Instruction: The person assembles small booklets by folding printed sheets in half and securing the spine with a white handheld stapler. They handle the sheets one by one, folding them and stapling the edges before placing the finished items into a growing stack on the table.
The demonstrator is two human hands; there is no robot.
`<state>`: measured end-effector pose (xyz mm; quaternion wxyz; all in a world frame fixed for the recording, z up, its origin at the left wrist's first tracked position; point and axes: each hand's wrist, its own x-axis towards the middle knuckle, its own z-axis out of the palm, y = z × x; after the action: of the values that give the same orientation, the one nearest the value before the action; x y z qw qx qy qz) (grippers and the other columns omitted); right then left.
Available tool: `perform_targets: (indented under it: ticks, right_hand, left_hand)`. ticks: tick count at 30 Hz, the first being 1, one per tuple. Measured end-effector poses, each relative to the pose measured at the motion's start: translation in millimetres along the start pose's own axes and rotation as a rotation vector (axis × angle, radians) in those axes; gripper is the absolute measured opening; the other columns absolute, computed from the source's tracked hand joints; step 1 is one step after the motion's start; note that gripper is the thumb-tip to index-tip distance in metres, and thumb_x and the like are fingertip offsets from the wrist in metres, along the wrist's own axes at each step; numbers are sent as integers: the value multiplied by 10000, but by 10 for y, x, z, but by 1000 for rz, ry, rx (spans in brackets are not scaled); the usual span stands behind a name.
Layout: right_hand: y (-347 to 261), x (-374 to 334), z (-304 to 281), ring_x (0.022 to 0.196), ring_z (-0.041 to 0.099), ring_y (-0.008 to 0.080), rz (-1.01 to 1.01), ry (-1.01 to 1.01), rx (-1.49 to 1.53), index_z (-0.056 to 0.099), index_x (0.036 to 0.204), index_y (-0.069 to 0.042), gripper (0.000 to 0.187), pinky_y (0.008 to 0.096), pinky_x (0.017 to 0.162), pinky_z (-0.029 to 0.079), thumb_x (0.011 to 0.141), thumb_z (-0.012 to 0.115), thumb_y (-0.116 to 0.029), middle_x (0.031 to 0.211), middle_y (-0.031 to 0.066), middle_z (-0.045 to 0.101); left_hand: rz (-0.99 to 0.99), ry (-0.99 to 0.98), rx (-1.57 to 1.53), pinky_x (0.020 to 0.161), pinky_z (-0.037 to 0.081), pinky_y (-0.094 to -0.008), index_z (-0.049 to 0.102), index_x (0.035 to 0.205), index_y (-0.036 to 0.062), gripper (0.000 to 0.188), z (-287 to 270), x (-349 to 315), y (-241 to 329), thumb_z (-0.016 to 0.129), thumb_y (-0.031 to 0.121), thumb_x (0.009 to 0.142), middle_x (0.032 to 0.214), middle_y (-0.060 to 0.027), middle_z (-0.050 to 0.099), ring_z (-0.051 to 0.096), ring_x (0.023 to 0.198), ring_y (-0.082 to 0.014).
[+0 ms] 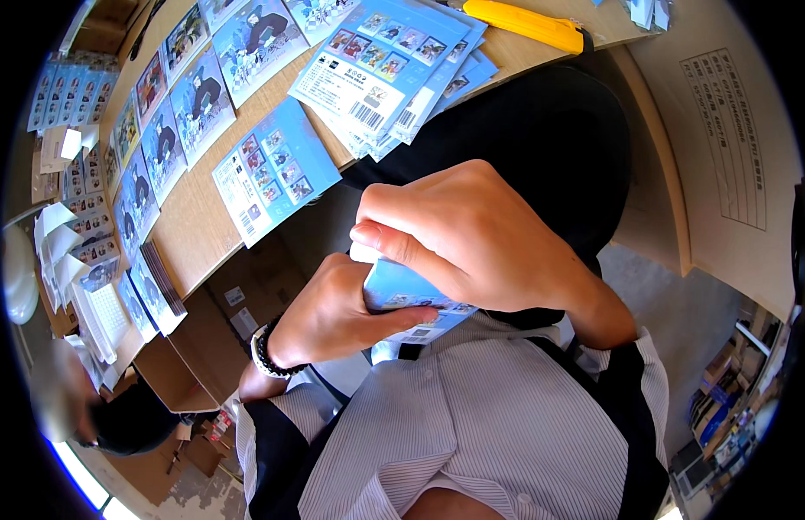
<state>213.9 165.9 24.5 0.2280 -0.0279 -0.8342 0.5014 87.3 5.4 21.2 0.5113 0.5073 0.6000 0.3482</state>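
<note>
Close to my body, in front of the striped shirt, I hold a small blue printed box [401,284]. My left hand [320,314] wraps round its lower part, the thumb lying across its printed face. Over the top end, my right hand [485,234] is closed, with its thumb bent at a white edge of the box. The right fingertips are hidden behind that hand, so what they press on inside cannot be made out. A beaded bracelet [264,351] circles my left wrist.
On the wooden table [194,234] lie a pile of flat blue printed packs [368,69], a single one [277,169] and rows of picture cards [203,104]. A yellow utility knife [528,26] rests by the edge. Cardboard [671,87] stands right; a person [134,425] is at left.
</note>
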Motion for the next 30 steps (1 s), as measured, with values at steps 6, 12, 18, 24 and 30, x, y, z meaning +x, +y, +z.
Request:
perform_targets:
  ticks: [6,12,18,24,30]
  right_hand:
    - [18,-3,14,512,565,284,26,1,79,609,873,-19,184,376,482,392,971,622,-175,592,121,564]
    - [-34,-55,-281,531,585,251,117,-78,97,616,910,-17,124,323,497,412,974,596,-121,650,117,591]
    - [-21,-435,-878,555,554,67,272,287,171,640,866,-27,339,230,498,392,1039,513,-290,638,17,583]
    - [13,-536,-854,566,490,34,489,409,267,613,839,-52,338,204,511,367,1039,518,-308,673,-12,562]
    - [73,-515,-659,575,473,36,462,317,265,604,843,-19,299,212,531,357,1045,513,-219,656,-5,559]
  left_hand:
    - [-19,-17,9,540,495,-311,721,910,-5,267,-27,-5,35,831,221,822,663,-99,691,668,551,-211]
    - [-27,-29,107,590,522,-300,730,1021,31,293,-159,24,213,839,199,807,762,-124,720,696,613,-238]
    - [-110,76,-46,793,563,-275,720,1059,24,319,-661,77,402,857,126,789,954,-80,772,738,850,-149]
    - [118,423,550,627,536,-311,444,1321,-114,920,-1165,1099,405,886,441,734,872,-173,684,692,755,-209]
    - [250,655,999,1008,405,-451,463,1375,5,880,-1110,1379,147,871,435,726,1319,-175,526,496,1249,-327]
